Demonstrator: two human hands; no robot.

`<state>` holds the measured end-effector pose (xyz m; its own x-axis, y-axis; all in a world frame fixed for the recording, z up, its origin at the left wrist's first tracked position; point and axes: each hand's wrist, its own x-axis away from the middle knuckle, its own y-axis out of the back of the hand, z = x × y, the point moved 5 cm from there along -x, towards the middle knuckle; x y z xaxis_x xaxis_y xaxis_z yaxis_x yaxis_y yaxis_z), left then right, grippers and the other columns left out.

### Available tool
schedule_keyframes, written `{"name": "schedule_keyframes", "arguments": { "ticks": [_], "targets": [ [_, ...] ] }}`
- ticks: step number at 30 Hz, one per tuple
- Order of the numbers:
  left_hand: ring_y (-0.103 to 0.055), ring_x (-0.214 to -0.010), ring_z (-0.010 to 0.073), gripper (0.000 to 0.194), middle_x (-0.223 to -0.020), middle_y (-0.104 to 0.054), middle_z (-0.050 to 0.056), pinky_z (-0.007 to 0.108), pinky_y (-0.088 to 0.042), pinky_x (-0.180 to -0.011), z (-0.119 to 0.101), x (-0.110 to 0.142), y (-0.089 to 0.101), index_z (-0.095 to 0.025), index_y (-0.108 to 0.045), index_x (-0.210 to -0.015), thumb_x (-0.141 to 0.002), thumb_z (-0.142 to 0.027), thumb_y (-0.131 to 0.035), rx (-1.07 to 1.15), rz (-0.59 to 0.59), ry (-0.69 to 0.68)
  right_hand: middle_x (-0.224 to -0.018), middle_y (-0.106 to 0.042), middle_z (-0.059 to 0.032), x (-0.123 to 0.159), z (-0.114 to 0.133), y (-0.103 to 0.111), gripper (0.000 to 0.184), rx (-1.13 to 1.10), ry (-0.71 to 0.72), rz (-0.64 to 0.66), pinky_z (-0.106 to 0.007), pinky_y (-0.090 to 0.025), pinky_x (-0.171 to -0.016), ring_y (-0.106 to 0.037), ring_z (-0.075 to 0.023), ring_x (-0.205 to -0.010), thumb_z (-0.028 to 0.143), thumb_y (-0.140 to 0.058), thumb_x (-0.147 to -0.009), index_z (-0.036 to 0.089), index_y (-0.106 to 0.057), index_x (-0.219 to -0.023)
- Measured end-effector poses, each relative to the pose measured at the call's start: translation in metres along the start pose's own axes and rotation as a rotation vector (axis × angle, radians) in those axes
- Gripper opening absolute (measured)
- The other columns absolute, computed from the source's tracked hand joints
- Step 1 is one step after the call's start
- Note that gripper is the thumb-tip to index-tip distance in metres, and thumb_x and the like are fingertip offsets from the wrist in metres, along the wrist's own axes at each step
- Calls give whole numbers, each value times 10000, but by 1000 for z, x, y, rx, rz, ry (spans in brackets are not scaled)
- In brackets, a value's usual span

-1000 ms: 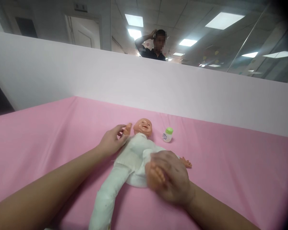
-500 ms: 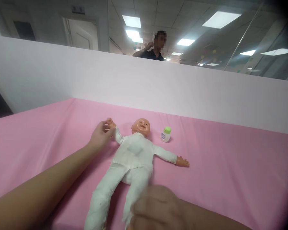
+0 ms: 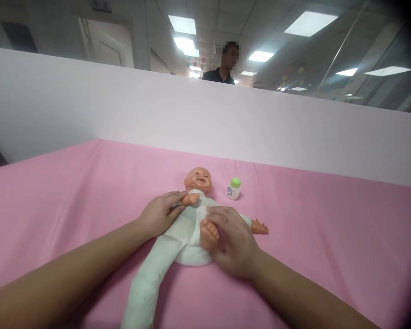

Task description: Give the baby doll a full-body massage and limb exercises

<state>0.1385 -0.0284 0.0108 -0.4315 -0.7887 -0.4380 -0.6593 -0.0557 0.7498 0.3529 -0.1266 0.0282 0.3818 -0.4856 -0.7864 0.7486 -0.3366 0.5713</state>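
On its back lies a baby doll with a white cloth body and a hard plastic head, hands and feet. My left hand is closed around the doll's arm on the left of the view, which is folded across the chest so its plastic hand rests below the chin. The leg on the right is bent up, its bare foot over the belly. My right hand grips that leg near the foot. The doll's other leg stretches toward me, and its other hand lies out to the right.
A small clear bottle with a green cap stands right of the doll's head. Pink cloth covers the table. A white partition rises behind it. Beyond, a person in a dark top is visible.
My left hand has brought the doll's arm inward over its chest. My right hand has raised the doll's leg and folded it up to the belly. The person behind has lowered an arm.
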Motion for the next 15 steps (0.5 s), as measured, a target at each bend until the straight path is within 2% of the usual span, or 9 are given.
{"name": "schedule_keyframes", "arguments": {
  "ticks": [3,6,8,10,11,13,15],
  "targets": [
    [-670,-1166,270,459,-1315,-706,17,373,-539,-991,9,-1,3,-326,-616,-1401,-972,-474,-548,89,-86,116,-1230,-658,-136,4,24,8,415,-24,119,-48,-487,-560,-915,-657,-280,-1043,210,-657,-808,197,-586,-1217],
    [-729,-1009,276,497,-1172,-745,73,376,-599,-852,43,-4,15,-263,-600,-1365,-934,-510,-610,343,-299,416,-1053,-686,-99,14,50,9,273,-73,276,-38,-414,-562,-783,-657,-229,-853,288,-635,-866,199,-591,-1120],
    [-754,-879,282,504,-1052,-747,114,382,-627,-743,73,-3,20,-206,-580,-1313,-888,-456,-680,602,-436,683,-881,-666,-30,24,66,-2,122,-102,411,95,-329,-525,-698,-609,-161,-708,295,-639,-914,216,-585,-990],
    [-755,-783,296,405,-916,-731,126,415,-638,-687,95,-2,23,-169,-578,-1223,-880,-360,-675,762,-483,862,-767,-615,26,37,78,-19,101,-98,524,301,-267,-470,-631,-538,-114,-617,289,-644,-948,224,-569,-933],
    [-754,-760,302,350,-872,-721,129,430,-641,-680,101,-3,24,-158,-577,-1184,-883,-317,-654,796,-484,904,-744,-597,41,43,81,-28,96,-85,559,403,-253,-449,-609,-513,-105,-598,292,-636,-963,226,-570,-943],
    [-754,-764,307,297,-856,-712,137,448,-643,-696,106,-4,27,-144,-572,-1156,-890,-268,-617,799,-478,904,-749,-591,49,52,82,-41,89,-59,586,539,-249,-434,-592,-498,-107,-597,312,-604,-989,229,-575,-1003],
    [-755,-822,299,357,-949,-716,137,446,-642,-731,103,-3,28,-158,-556,-1215,-883,-267,-631,791,-499,868,-779,-602,46,54,82,-45,110,-71,580,551,-261,-433,-587,-496,-112,-600,325,-594,-995,224,-574,-1035]
  ]
}}
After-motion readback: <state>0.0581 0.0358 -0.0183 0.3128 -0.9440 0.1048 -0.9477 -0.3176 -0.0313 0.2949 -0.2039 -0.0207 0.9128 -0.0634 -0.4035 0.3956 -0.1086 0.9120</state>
